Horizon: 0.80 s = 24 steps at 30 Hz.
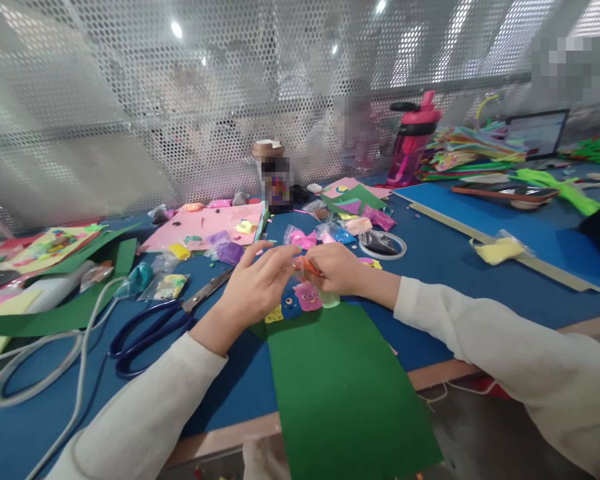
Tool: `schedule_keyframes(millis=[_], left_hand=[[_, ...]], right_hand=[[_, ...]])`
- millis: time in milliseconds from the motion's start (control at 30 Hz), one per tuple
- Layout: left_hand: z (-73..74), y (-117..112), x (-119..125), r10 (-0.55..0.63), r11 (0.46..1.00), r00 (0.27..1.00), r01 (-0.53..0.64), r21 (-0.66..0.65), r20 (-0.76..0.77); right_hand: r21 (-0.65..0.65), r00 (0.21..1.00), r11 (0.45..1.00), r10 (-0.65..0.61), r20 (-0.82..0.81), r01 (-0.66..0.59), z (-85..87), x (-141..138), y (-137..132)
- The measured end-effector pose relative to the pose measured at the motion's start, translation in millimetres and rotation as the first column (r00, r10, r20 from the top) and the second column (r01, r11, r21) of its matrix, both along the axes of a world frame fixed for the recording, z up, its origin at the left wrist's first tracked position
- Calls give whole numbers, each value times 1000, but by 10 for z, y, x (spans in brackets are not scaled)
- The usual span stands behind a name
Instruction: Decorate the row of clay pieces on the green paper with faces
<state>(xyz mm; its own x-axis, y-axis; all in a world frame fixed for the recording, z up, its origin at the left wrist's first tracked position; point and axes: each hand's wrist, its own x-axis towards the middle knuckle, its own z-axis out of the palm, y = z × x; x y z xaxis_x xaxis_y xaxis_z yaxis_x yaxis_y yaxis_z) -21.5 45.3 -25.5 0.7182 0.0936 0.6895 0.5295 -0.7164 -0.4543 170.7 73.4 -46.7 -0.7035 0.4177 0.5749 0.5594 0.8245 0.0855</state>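
Note:
My left hand [253, 287] and my right hand [336, 268] meet above the far end of a green sheet of card [340, 387]. Both pinch a small orange piece of clay [309, 267] between their fingertips. Just below the hands, small clay figures lie by the card's far edge: a pink one [308, 296] and a yellow one [275, 315]. Blue-handled scissors [155, 323] lie to the left of my left hand.
Small bags of coloured clay [300, 237] and a pink sheet [205, 227] lie beyond the hands. A pink bottle [411, 140] and a paper cup [269, 167] stand at the back. White cable [45, 347] loops at the left. A blue board [520, 227] lies at the right.

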Motion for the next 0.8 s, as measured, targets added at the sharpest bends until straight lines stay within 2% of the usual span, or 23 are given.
schedule_keyframes(millis=[133, 333, 467, 600, 733, 800], left_hand=[[38, -2, -11, 23, 1000, 1000, -23, 5, 14], [54, -1, -29, 48, 998, 993, -44, -47, 103], [16, 40, -68, 51, 991, 974, -21, -135, 220], [-19, 81, -74, 70, 971, 946, 8, -238, 318], [-16, 87, -63, 119, 948, 924, 3, -317, 364], [-8, 86, -66, 143, 939, 917, -6, -344, 373]], right_hand=[[-58, 1000, 998, -20, -22, 19, 26, -11, -7], [-59, 990, 996, -77, -120, 71, 61, 14, 17], [-59, 978, 992, -123, -171, 115, 52, 23, 27], [-69, 977, 992, -118, -177, 107, 45, 20, 11], [-70, 978, 991, -122, -171, 112, 45, 16, 7], [-60, 968, 985, -171, -181, 162, 51, 35, 40]])
